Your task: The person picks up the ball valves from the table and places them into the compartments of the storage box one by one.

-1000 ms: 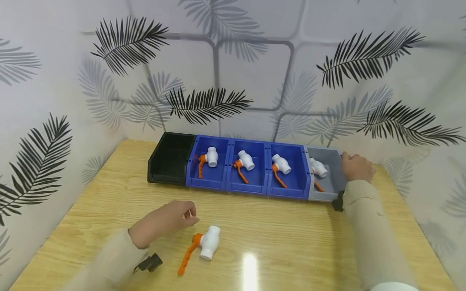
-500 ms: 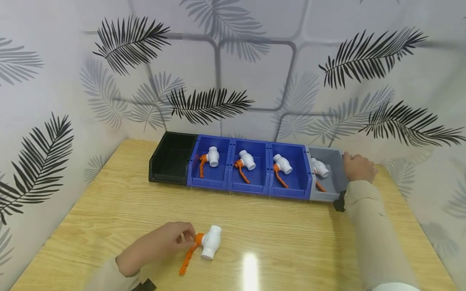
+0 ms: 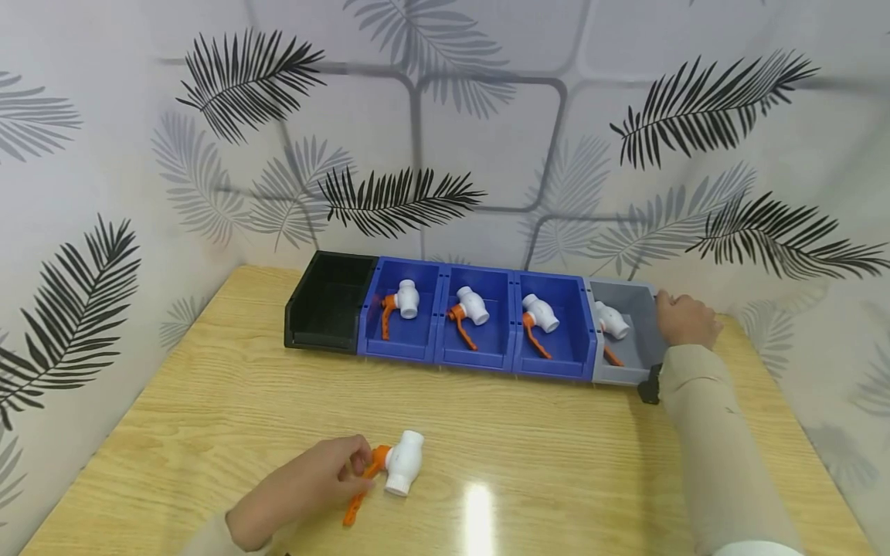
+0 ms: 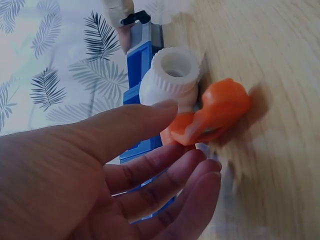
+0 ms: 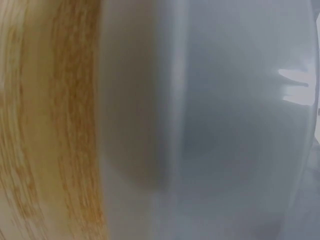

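Note:
A white ball valve [image 3: 405, 463] with an orange lever handle [image 3: 353, 510] lies on the wooden table. My left hand [image 3: 306, 483] is at its handle side. In the left wrist view the thumb overlaps the valve, the fingertips are right at the orange handle [image 4: 222, 105], and a gap shows between thumb and fingers. Far to the right, my right hand [image 3: 684, 320] grips the right side wall of the grey bin [image 3: 638, 347], near its back corner. Another ball valve [image 3: 612, 320] lies inside that bin. The right wrist view is filled by the blurred grey bin wall [image 5: 235, 125].
Three blue bins [image 3: 399, 354] join the grey one in a row, each with a white ball valve [image 3: 408, 300] inside. A black bin [image 3: 323, 340] ends the row at the left. Behind stands a wall [image 3: 480, 131] with a leaf pattern; wooden tabletop [image 3: 528, 440] lies in front.
My left hand has come down and toward me to the valve's orange handle, its fingertips now overlapping it. My right hand stays at the grey bin. The valves have not moved.

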Demonstrator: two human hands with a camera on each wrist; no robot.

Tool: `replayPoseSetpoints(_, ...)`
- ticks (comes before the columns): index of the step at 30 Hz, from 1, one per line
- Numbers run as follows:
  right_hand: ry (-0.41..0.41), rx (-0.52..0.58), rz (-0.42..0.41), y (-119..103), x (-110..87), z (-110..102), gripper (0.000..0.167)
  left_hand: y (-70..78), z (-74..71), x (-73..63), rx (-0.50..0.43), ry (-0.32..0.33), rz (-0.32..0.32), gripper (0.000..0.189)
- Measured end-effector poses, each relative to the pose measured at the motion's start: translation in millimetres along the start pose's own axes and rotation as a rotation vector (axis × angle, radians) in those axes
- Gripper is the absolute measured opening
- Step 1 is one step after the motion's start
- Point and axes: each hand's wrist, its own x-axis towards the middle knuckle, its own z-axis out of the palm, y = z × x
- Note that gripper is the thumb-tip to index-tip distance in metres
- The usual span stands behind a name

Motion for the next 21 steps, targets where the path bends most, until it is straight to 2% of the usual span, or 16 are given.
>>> replayPoseSetpoints(11, 0.001, 0.004, -0.010, 3, 3.8, 3, 0.073, -4.7, 10.4, -1.0, 0.022, 0.053, 0.055, 0.018)
replayPoseSetpoints(21, 0.018, 0.021, -0.029, 3, 1.7, 3, 0.072, -8.0, 20.9, 2.0, 0.046, 0.130, 0.066, 0.015)
